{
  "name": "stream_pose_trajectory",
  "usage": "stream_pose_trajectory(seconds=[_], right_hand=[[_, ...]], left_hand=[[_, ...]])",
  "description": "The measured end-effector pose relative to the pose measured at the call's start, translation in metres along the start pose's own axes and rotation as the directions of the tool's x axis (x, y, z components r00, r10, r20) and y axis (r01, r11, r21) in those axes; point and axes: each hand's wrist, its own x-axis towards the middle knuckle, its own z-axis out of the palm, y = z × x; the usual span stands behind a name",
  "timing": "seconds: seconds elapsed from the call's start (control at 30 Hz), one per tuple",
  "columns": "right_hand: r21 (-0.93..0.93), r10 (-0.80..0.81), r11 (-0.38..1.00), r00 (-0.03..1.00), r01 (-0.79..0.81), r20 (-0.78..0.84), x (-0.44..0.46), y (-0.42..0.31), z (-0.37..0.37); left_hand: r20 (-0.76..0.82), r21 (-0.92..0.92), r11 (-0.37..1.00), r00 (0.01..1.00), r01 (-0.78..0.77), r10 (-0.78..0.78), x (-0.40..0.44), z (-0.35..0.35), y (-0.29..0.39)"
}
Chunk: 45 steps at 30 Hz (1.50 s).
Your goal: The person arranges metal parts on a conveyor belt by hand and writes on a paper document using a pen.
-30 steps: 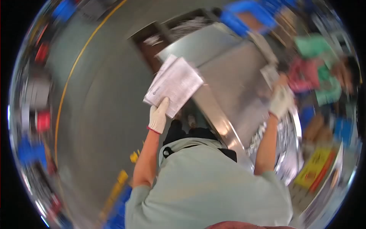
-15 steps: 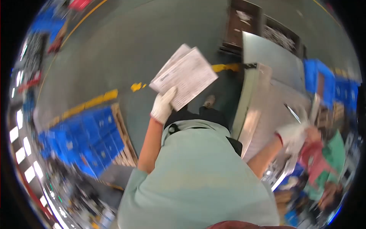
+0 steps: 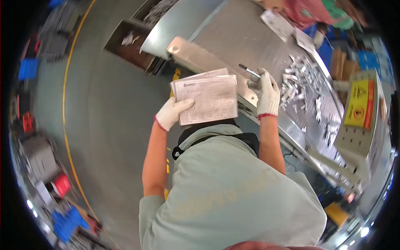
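My left hand (image 3: 171, 112), in a white glove with a red cuff, is closed on a small stack of printed sheets (image 3: 208, 100), thumb on top. The sheets fan slightly and lie in front of my waist. A white glove also covers my right hand (image 3: 266, 91), which grips a pen (image 3: 249, 71) with its dark end pointing up and left. The pen is off to the right of the sheets, not touching them, above the edge of the metal table (image 3: 233, 35).
Many small metal parts (image 3: 300, 83) lie on the table at right, beside a machine with a yellow warning sign (image 3: 358, 104). At the table's far side is a co-worker in red and green (image 3: 308, 12) near loose papers (image 3: 278, 25). Dark bins (image 3: 129, 46) stand ahead; a yellow line (image 3: 64, 104) marks the floor.
My view has turned right, toward the table with the metal parts. The right hand with the pen has come in from the far right, closer to the sheets. The left hand still holds them.
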Motion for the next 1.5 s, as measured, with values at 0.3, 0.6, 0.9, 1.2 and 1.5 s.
stream_pose_trajectory(seconds=[0.3, 0.6, 0.9, 1.2, 1.5], right_hand=[[-0.041, -0.169, 0.985, 0.902, 0.166, -0.398, -0.029, 0.026, -0.05], [0.319, -0.043, 0.915, 0.845, 0.247, -0.533, -0.048, 0.055, -0.063], [0.539, 0.228, 0.813, 0.73, 0.222, -0.644, -0.112, 0.087, -0.027], [0.725, 0.102, 0.625, 0.891, 0.289, -0.443, -0.095, 0.08, 0.032], [0.803, -0.006, 0.552, 0.964, 0.223, -0.264, -0.043, 0.091, 0.043]], left_hand=[[0.387, 0.45, 0.893, 0.902, -0.001, -0.194, 0.12, 0.1, 0.085], [0.308, 0.561, 0.806, 0.856, 0.19, -0.416, 0.184, 0.104, 0.082], [0.196, 0.788, 0.601, 0.874, 0.129, -0.445, 0.196, 0.082, 0.129], [0.107, 0.99, -0.056, 0.94, -0.132, -0.325, 0.192, 0.092, 0.108], [-0.022, 0.969, -0.239, 0.947, -0.059, -0.321, 0.175, 0.129, 0.133]])
